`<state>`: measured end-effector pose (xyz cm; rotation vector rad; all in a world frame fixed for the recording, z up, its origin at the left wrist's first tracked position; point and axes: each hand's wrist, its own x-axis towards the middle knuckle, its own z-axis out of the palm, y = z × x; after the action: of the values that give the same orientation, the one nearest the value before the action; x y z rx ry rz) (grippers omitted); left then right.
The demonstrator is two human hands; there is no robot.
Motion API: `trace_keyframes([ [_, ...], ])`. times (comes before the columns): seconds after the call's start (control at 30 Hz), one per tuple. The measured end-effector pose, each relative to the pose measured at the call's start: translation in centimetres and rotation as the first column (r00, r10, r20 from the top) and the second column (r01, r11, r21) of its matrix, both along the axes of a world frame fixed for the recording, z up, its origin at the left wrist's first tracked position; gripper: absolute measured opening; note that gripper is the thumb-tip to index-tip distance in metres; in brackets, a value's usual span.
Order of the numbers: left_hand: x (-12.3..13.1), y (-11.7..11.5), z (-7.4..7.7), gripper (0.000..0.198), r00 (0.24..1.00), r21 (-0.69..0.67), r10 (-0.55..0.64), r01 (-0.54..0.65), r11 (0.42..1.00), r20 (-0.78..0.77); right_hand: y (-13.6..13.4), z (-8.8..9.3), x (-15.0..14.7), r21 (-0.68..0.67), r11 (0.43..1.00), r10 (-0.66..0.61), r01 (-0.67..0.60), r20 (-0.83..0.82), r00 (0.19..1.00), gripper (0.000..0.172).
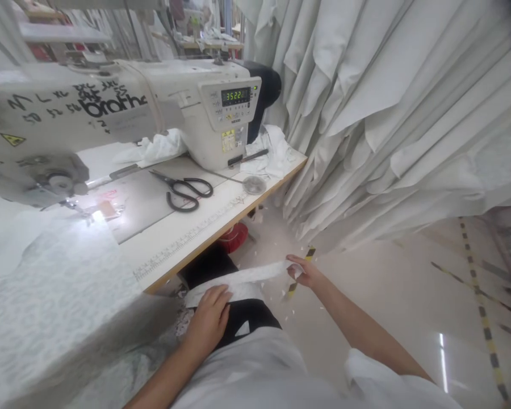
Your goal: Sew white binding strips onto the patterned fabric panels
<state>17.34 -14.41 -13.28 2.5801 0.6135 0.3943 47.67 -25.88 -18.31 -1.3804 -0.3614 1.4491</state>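
Observation:
My right hand pinches one end of a narrow white fabric strip, out to the right over the floor. From there the strip runs left across my lap, folded or doubled along part of its length. Near its other end, my left hand is closed on the strip, back of the hand up; the undersides of its fingers are hidden. A large pale patterned cloth hangs off the table and runs under the presser foot of the sewing machine.
Black-handled scissors lie on the machine bed, beside a ruler tape along the table edge. White fabric pieces hang densely at the right. A red round object stands under the table. Scraps dot the floor.

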Motion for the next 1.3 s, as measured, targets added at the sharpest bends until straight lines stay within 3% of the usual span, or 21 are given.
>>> trace_keyframes([
  [0.1,-0.3,0.0,-0.3,0.026,0.999,0.053,-0.023,0.025,0.998,-0.039,0.7,0.9,0.4,0.112,0.993,-0.055,0.046,0.073,0.996,0.034],
  [0.17,-0.3,0.0,-0.1,0.026,0.996,0.078,-0.035,0.041,0.996,-0.086,1.1,0.8,-0.7,0.145,0.989,-0.017,0.002,0.107,0.994,0.036],
  [0.33,0.7,0.0,0.7,0.028,0.985,0.000,-0.050,0.051,0.999,-0.167,0.9,-1.6,-7.9,0.030,0.967,0.238,-0.252,0.233,0.943,0.022],
  [0.43,1.0,0.1,1.2,0.024,0.989,-0.047,-0.005,-0.002,0.999,-0.150,0.3,-2.0,-10.4,-0.044,0.969,0.241,-0.243,0.387,0.890,0.019],
  [0.5,0.7,0.1,1.4,0.022,0.988,-0.090,0.056,-0.069,0.994,-0.141,0.0,-0.8,-9.7,-0.073,0.978,0.208,-0.198,0.495,0.844,0.020],
  [0.6,-0.4,0.1,2.3,0.024,0.969,-0.165,0.182,-0.210,0.964,-0.167,0.2,3.6,-6.7,-0.070,0.984,0.174,-0.167,0.623,0.763,0.020],
  [0.7,-1.3,-0.5,4.9,0.015,0.954,-0.245,0.248,-0.285,0.927,-0.169,1.6,10.6,-5.4,-0.028,0.969,0.192,-0.245,0.710,0.677,0.021],
  [0.73,-1.3,-0.8,6.2,0.023,0.963,-0.288,0.243,-0.267,0.920,-0.117,2.5,13.1,-5.9,-0.015,0.949,0.226,-0.314,0.726,0.650,0.019],
  [0.77,-1.2,-1.0,7.7,0.041,0.972,-0.337,0.232,-0.233,0.912,-0.042,3.5,15.7,-6.8,-0.014,0.908,0.288,-0.418,0.746,0.601,0.016],
  [0.8,-1.0,-1.2,9.2,0.056,0.977,-0.387,0.208,-0.172,0.906,0.054,4.6,18.2,-8.0,-0.072,0.807,0.394,-0.587,0.806,0.442,0.013],
  [0.83,-0.8,-1.3,10.6,0.057,0.972,-0.434,0.196,-0.123,0.893,0.128,5.9,20.5,-9.5,-0.114,0.713,0.427,-0.692,0.854,0.299,0.009],
  [0.87,-0.7,-1.1,12.0,0.044,0.960,-0.485,0.223,-0.114,0.867,0.172,7.2,22.4,-11.0,-0.111,0.661,0.393,-0.742,0.893,0.217,0.009],
  [0.9,-0.8,-0.7,13.3,0.026,0.940,-0.532,0.276,-0.133,0.836,0.198,8.6,24.0,-12.6,-0.080,0.646,0.347,-0.759,0.917,0.198,0.011],
  [0.93,-1.2,-0.1,14.5,0.015,0.907,-0.590,0.363,-0.177,0.788,0.212,9.9,25.0,-14.0,0.004,0.656,0.295,-0.755,0.919,0.262,0.007],
  [0.97,-1.8,0.7,15.4,0.017,0.857,-0.657,0.463,-0.217,0.722,0.226,11.1,25.4,-15.4,0.118,0.659,0.262,-0.743,0.890,0.373,0.009],
  [1.03,-3.8,2.7,16.9,0.020,0.733,-0.792,0.625,-0.201,0.576,0.268,13.1,24.6,-18.0,0.332,0.616,0.327,-0.714,0.717,0.615,0.033],
  [1.07,-4.9,3.7,17.4,0.021,0.678,-0.846,0.676,-0.151,0.512,0.289,13.6,23.4,-19.3,0.409,0.573,0.421,-0.710,0.597,0.683,0.041],
  [1.13,-7.2,5.8,17.8,0.021,0.610,-0.909,0.734,-0.051,0.413,0.300,13.8,20.3,-21.9,0.414,0.512,0.638,-0.753,0.403,0.656,0.032],
  [1.17,-8.1,6.8,17.7,0.022,0.597,-0.925,0.751,-0.040,0.379,0.282,13.5,18.7,-23.2,0.395,0.524,0.680,-0.754,0.339,0.650,0.031],
  [1.23,-9.7,8.4,16.9,0.026,0.599,-0.939,0.775,-0.111,0.327,0.199,12.4,16.0,-25.5,0.387,0.624,0.657,-0.679,0.211,0.724,0.035],
  [1.3,-10.8,9.7,15.9,0.030,0.618,-0.898,0.780,-0.281,0.338,0.100,11.2,14.5,-26.9,0.389,0.697,0.579,-0.602,0.189,0.793,0.034],
])
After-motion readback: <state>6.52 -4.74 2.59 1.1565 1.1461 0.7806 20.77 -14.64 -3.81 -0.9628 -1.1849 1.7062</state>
